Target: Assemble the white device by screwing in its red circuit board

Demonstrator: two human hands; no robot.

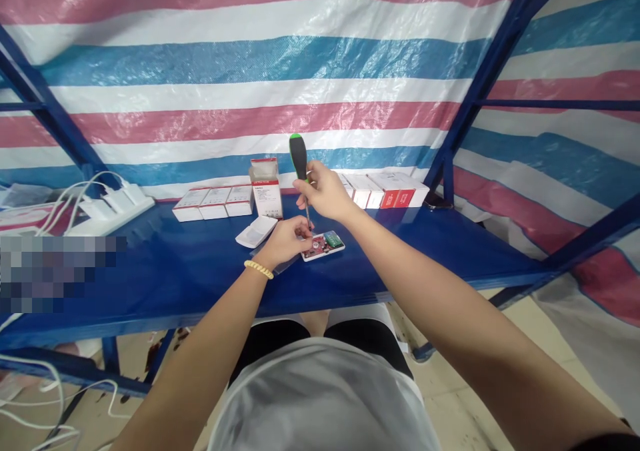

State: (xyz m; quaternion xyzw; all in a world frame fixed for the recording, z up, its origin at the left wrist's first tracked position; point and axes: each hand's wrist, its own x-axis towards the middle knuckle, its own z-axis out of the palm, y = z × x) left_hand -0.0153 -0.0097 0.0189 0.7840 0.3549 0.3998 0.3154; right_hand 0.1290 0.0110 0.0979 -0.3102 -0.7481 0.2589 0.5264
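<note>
Right-hand grip [327,192]: closed around one black-and-green-handled screwdriver [298,156], near upright, tip down. Directly below: red-and-green circuit board [321,244] in shallow white plastic case [324,254]. Left-hand grip [289,239]: fingers curled beside tip and case; whether pinching, cannot tell. Left of it: white plastic cover [257,232]. Step, apparently: screwdriver work at the board; calls for a steady tip.

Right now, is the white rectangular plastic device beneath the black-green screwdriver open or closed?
Open: inside the white rectangular device, a red circuit board lies exposed.
</note>
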